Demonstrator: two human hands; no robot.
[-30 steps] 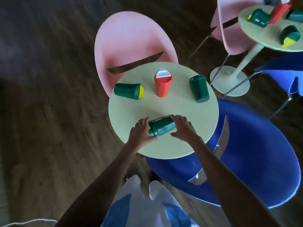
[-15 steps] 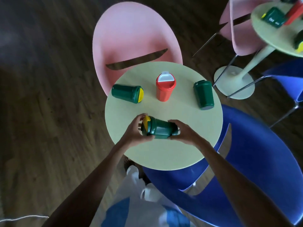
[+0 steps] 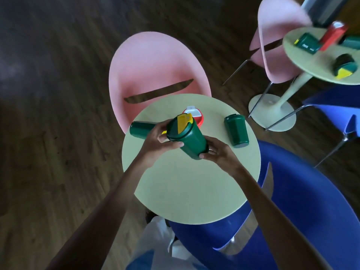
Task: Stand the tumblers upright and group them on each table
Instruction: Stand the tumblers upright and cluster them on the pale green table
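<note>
Both hands are holding one green tumbler (image 3: 186, 140) above the near table (image 3: 191, 191), tilted, with its yellow lid (image 3: 184, 122) pointing up and away from the person. The left hand (image 3: 155, 142) is wrapping the lid end and the right hand (image 3: 218, 152) is closing around the base, so both hands are gripping this same tumbler. I cannot tell if the base is touching the table or hanging just above it.

Relative to the held tumbler: the red tumbler (image 3: 196, 115) is standing upright just behind it, partly hidden. A second green tumbler (image 3: 141, 129) is lying on its side to the left, behind the left hand. A third green tumbler (image 3: 236, 131) is lying to the right, a little apart.

What could go wrong, in my judgement: the lid end is passing very near the red tumbler, so bringing the held one upright too far back could knock the red one over. The left hand is also close to the lying tumbler, and a push there could send it rolling toward the table edge. The flip tab of the yellow lid is looking raised; pressing on it could make the grip slip.

The far table (image 3: 315, 63) is showing more tumblers not yet grouped.
</note>
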